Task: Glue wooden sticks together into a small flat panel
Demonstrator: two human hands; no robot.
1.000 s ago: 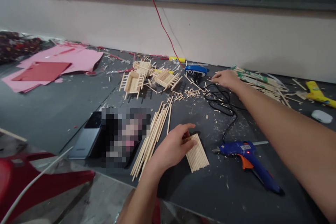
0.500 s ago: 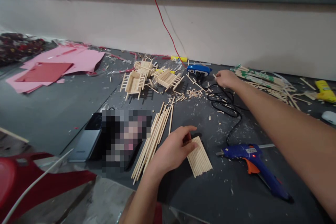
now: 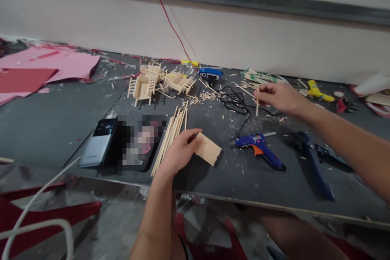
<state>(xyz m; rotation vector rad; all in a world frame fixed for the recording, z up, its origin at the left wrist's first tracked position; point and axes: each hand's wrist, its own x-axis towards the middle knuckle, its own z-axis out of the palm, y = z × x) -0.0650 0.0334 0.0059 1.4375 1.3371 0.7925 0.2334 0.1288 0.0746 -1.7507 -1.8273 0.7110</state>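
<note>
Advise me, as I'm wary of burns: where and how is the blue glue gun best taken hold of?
The glue gun is probably best gripped by its handle, from the near right: that end slants toward the near edge of the table, while the nozzle points left, away from it. The lit red light suggests heat.

- Left hand [image 3: 180,150] grips the corner of a wooden-stick panel [image 3: 209,149].
- Right hand [image 3: 278,96] pinches a short wooden stick [image 3: 257,105].
- Blue hot-glue gun [image 3: 261,146] lies between the forearms.
- Long wooden sticks [image 3: 170,136] lie beside the left hand.
- Miniature stick chair [image 3: 143,88] stands farther back.
</note>
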